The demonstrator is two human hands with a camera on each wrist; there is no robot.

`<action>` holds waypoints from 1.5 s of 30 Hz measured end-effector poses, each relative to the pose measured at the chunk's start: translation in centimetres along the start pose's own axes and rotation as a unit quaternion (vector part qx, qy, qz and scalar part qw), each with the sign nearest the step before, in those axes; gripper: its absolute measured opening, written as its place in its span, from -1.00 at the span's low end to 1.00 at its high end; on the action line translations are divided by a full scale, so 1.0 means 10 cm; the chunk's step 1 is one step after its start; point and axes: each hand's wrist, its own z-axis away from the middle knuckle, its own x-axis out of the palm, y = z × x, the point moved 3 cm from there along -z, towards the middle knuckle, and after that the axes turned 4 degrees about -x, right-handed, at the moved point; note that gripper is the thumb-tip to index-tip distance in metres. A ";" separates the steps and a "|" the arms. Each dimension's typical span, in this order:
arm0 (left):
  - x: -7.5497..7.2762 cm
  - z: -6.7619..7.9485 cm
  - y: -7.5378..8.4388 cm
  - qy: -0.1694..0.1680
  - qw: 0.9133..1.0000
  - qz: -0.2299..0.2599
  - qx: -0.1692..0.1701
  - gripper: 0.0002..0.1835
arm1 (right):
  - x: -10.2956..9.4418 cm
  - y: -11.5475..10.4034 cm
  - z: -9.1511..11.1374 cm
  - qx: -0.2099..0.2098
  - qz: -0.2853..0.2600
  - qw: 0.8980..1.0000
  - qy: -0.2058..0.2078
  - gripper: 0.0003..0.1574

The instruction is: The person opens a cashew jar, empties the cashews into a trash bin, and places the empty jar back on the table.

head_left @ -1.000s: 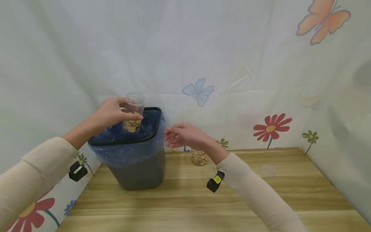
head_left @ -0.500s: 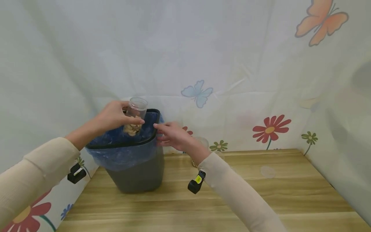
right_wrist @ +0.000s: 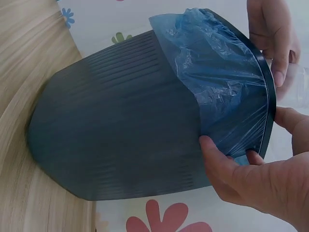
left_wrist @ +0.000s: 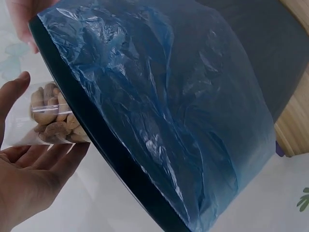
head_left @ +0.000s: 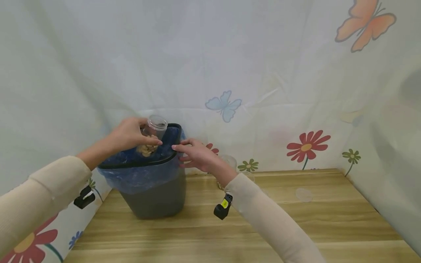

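Note:
My left hand (head_left: 128, 135) grips a clear jar (head_left: 157, 124) by its sides, over the mouth of a grey trash bin (head_left: 154, 201). The jar has no lid on and leans slightly; pale brown nuts (left_wrist: 55, 113) fill its lower part. A blue plastic liner (head_left: 141, 179) is folded over the bin's black rim (right_wrist: 268, 82). At the bin's right edge, my right hand (head_left: 200, 155) holds the rim, with the thumb on the inner side and the fingers against the liner and outer wall.
A second clear jar (head_left: 229, 160) stands at the back of the wooden table (head_left: 263, 233), mostly hidden by my right wrist. A clear round disc (head_left: 304, 195) lies to its right. Patterned cloth (head_left: 263, 73) walls enclose the back and sides.
My right hand has moved left, from beside the bin onto its rim. My left hand has lowered the jar a little, and the jar tilts slightly more.

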 end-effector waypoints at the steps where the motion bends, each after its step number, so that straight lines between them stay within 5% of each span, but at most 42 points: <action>1: 0.00 0.00 0.00 0.001 1.000 -0.003 0.000 -0.53 | 0.00 0.01 0.00 0.001 -0.001 1.000 -0.001 -0.27; 14: 0.03 -0.06 -0.08 -0.007 1.000 -0.019 0.014 -0.57 | 0.03 0.09 -0.03 -0.024 -0.008 0.999 0.023 -0.29; 24: 0.01 -0.12 -0.04 -0.010 0.999 -0.040 0.018 -0.54 | 0.07 0.25 -0.06 -0.101 0.046 0.992 0.059 -0.35; 45: -0.08 -0.21 -0.23 -0.032 0.989 -0.139 0.039 -0.48 | 0.21 0.33 -0.08 -0.105 0.016 0.987 0.122 -0.39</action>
